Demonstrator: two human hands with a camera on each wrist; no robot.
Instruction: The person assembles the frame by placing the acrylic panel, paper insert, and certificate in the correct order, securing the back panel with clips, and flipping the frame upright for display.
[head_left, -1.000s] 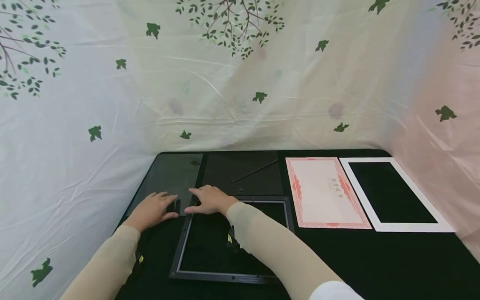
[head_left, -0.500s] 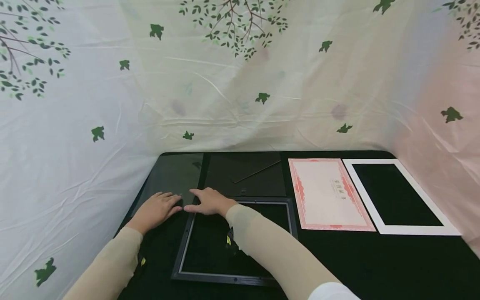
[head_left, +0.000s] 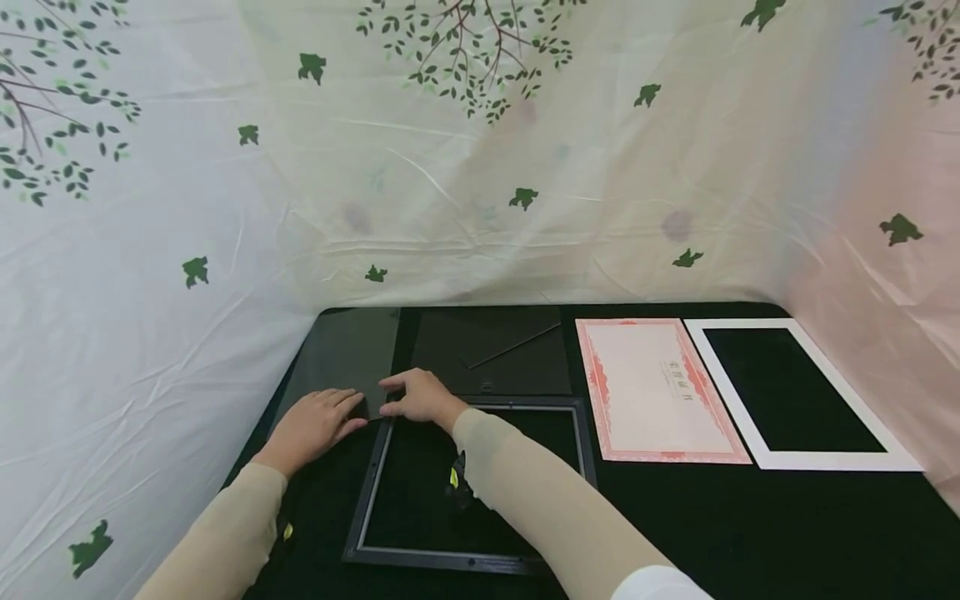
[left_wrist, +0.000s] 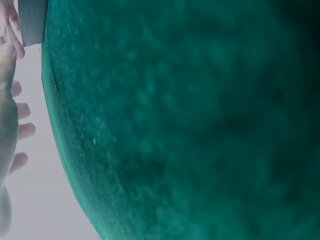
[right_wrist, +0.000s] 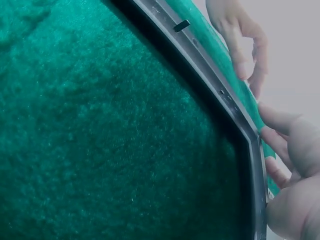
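Note:
A clear sheet lies at the table's back left. My left hand is at its near edge, the thumb toward me and the fingers laid over it. My right hand pinches near the sheet's near right corner, just over the upper left corner of a dark picture frame. A thin edge line shows between the two thumbs. In the right wrist view my left hand bends thumb and finger toward each other, and my right hand is beside the frame's corner.
A dark backing board lies behind the frame, with a thin rod across it. To the right are a pink-bordered certificate and a white mat. A patterned curtain stands behind the dark-covered table.
My left hand has moved right to the sheet's near edge. The right hand has shifted slightly away from me, and the sheet's right edge has moved a little left.

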